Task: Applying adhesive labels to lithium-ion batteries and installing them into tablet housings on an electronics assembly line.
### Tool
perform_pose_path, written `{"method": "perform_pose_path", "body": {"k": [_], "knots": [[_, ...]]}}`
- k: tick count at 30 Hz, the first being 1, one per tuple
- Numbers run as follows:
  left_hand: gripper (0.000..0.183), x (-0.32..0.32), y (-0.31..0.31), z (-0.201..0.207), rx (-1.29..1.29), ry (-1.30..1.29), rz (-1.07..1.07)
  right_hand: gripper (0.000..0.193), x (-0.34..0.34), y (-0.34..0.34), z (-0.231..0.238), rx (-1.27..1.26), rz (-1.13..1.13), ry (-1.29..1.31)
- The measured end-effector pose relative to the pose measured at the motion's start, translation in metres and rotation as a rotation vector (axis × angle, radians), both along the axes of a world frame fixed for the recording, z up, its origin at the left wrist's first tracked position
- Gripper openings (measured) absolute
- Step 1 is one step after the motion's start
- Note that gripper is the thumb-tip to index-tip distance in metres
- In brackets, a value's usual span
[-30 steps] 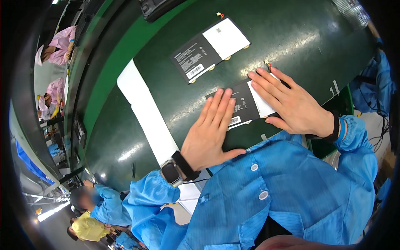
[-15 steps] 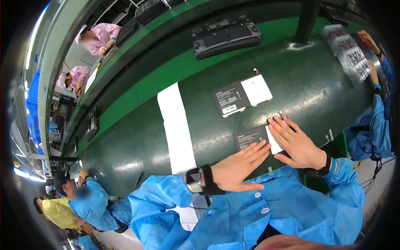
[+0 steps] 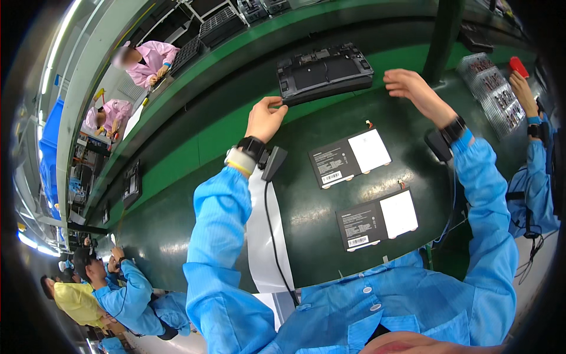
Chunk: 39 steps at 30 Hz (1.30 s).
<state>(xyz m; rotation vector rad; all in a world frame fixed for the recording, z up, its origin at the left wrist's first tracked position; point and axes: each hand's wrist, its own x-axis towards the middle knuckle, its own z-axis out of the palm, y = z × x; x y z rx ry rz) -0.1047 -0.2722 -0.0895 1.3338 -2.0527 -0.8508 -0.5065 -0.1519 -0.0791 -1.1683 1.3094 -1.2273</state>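
Note:
A black open laptop base (image 3: 324, 74) lies at the far side of the bench, its inner parts facing up. My left hand (image 3: 265, 120) is at its near left corner, fingers bent with a gap beside the thumb, the tips at or touching the edge. To the right of the base my right hand (image 3: 417, 95) hovers apart from it, open, fingers stretched. Two flat black-and-white battery packs lie on the dark green mat: the farther battery (image 3: 369, 148) and the nearer battery (image 3: 398, 213), each with a short coloured cable.
A white paper strip (image 3: 265, 230) runs left of the batteries. A clear tray of small parts (image 3: 494, 94) stands at the right, beside a co-worker's hand holding a red thing (image 3: 519, 66). A dark post (image 3: 446, 41) rises behind my right hand. Several other people work at the left.
Both hands have left the nearer battery and moved away from me, to either side of the laptop base. The nearer battery is now uncovered. The view has shifted slightly.

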Motion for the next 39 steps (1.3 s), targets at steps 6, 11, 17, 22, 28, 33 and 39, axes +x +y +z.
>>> {"method": "perform_pose_path", "body": {"k": [6,11,17,22,28,33,39], "knots": [[0.049,-0.008,-0.050,-0.051,-0.021,0.103,0.216,0.060,0.020,-0.076,-0.009,0.084,-0.096,0.191],[0.046,-0.015,-0.049,-0.030,0.058,0.140,0.301,0.049,0.032,-0.090,-0.026,-0.023,-0.255,0.400],[0.027,-0.025,-0.048,0.037,0.314,0.654,0.367,0.036,0.032,-0.100,0.007,-0.073,-0.282,-0.037],[0.018,-0.015,-0.049,0.061,0.372,0.776,0.338,0.036,0.038,-0.098,0.035,-0.111,-0.226,-0.132],[0.021,-0.008,-0.034,0.102,0.071,0.864,0.208,0.035,0.040,-0.079,0.090,-0.351,-0.229,-0.034],[0.030,-0.004,-0.010,0.140,-0.029,0.837,0.146,0.017,0.048,-0.065,0.120,-0.405,-0.283,-0.205],[0.034,-0.004,0.000,0.144,-0.025,0.850,0.131,0.015,0.048,-0.054,0.123,-0.396,-0.279,-0.188]]}}
